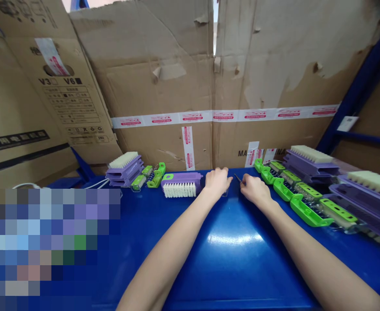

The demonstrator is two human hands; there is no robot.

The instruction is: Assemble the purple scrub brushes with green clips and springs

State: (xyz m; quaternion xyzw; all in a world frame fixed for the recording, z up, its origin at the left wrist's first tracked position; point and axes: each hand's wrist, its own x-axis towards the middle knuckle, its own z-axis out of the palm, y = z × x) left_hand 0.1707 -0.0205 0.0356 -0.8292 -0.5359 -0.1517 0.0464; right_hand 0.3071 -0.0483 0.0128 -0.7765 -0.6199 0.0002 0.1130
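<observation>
My left hand (217,183) is closed with curled fingers at the right end of a purple brush (183,178) with white bristles, which lies on its side. A small clear plastic piece (225,192) shows just below that hand. What its fingers hold is hidden. To the right, my right hand (255,188) pinches a thin dark pointed tool (237,177), its tip toward the left hand. Most of the tool is covered by the fingers, so its kind cannot be made out.
Bright green caps (282,190) and clear-cased green-topped parts (308,191) line the right side, beside stacked purple brushes (311,162). More brushes (125,168) and green parts (157,176) stand left. Cardboard (164,90) walls the back of the blue table (235,268). The lower left is pixelated.
</observation>
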